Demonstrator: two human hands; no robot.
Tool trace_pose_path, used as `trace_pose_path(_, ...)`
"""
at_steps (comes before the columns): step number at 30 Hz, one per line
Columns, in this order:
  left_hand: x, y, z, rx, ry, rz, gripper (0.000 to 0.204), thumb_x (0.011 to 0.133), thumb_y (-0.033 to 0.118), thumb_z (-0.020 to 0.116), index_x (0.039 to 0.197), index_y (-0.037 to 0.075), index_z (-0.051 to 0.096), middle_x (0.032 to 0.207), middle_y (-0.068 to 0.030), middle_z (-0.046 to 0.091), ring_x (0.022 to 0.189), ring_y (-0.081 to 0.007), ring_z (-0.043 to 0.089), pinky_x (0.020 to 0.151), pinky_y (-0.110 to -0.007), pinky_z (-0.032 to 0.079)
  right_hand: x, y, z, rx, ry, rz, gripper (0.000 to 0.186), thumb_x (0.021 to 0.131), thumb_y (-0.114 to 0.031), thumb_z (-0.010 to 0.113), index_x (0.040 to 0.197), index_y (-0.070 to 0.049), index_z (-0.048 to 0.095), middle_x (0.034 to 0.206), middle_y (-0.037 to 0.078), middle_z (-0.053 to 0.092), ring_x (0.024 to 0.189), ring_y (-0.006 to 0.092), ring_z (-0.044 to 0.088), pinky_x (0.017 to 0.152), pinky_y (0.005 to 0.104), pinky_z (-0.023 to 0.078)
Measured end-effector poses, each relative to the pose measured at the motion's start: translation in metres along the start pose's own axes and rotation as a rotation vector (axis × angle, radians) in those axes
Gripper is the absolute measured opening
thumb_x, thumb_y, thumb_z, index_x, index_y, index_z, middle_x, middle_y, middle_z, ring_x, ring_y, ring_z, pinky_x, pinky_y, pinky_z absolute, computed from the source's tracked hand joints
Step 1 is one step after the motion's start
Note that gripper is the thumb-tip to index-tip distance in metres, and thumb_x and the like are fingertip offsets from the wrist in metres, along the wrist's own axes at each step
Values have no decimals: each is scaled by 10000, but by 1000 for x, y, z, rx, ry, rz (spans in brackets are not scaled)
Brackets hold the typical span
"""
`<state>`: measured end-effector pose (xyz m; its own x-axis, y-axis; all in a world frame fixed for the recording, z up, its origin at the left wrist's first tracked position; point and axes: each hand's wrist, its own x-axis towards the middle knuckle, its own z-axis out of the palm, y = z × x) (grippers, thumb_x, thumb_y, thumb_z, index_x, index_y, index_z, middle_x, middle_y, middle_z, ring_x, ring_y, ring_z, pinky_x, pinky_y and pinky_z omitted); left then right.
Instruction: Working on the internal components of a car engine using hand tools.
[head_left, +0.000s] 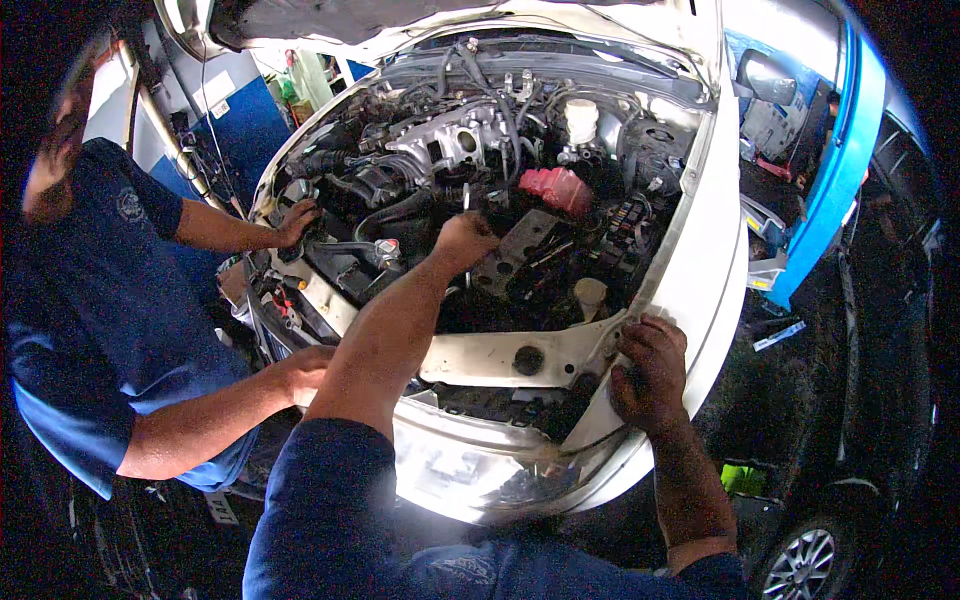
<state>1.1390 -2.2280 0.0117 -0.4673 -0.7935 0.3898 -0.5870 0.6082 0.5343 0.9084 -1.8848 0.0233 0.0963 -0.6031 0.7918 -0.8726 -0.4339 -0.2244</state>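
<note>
My left hand (467,240) is closed around a slim silver tool (466,200) upright over the engine bay, beside a flat dark plate with round holes (495,272). A pink-red plastic part (560,188) lies just behind it. The steel-coloured intake manifold (450,135) is farther back. My right hand (648,365) grips the inner edge of the white fender (690,290), fingers bent over it, near the corner of the white front crossmember (475,357). A white reservoir (589,298) sits just inside that corner.
A co-worker (110,290) in dark blue stands at the left, one hand (298,220) in the engine bay, the other (308,375) at the car's front. The raised hood (450,20) spans the top. A blue lift post (830,170) and an alloy wheel (800,565) are at the right.
</note>
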Motion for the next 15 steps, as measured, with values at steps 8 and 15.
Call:
trace_pose_path(8, 54, 45, -23, -308, 92, -24, 191, 743, 128, 780, 847, 16, 665, 744, -64, 666, 668, -126, 601, 636, -296, 503, 0, 2, -3, 26, -14, 20, 414, 636, -50, 720, 1044, -61, 649, 1152, 149, 655, 1142, 392, 579, 992, 526, 413)
trace_pose_path(15, 40, 112, -99, -578, 294, 264, 113, 744, -11, 722, 799, 27, 632, 760, 10, 619, 690, -58, 530, 618, -230, 448, 6, -9, -8, 16, -40, 65, 395, 713, -76, 738, 1093, -46, 636, 1203, 170, 631, 1154, 381, 576, 1015, 513, 408)
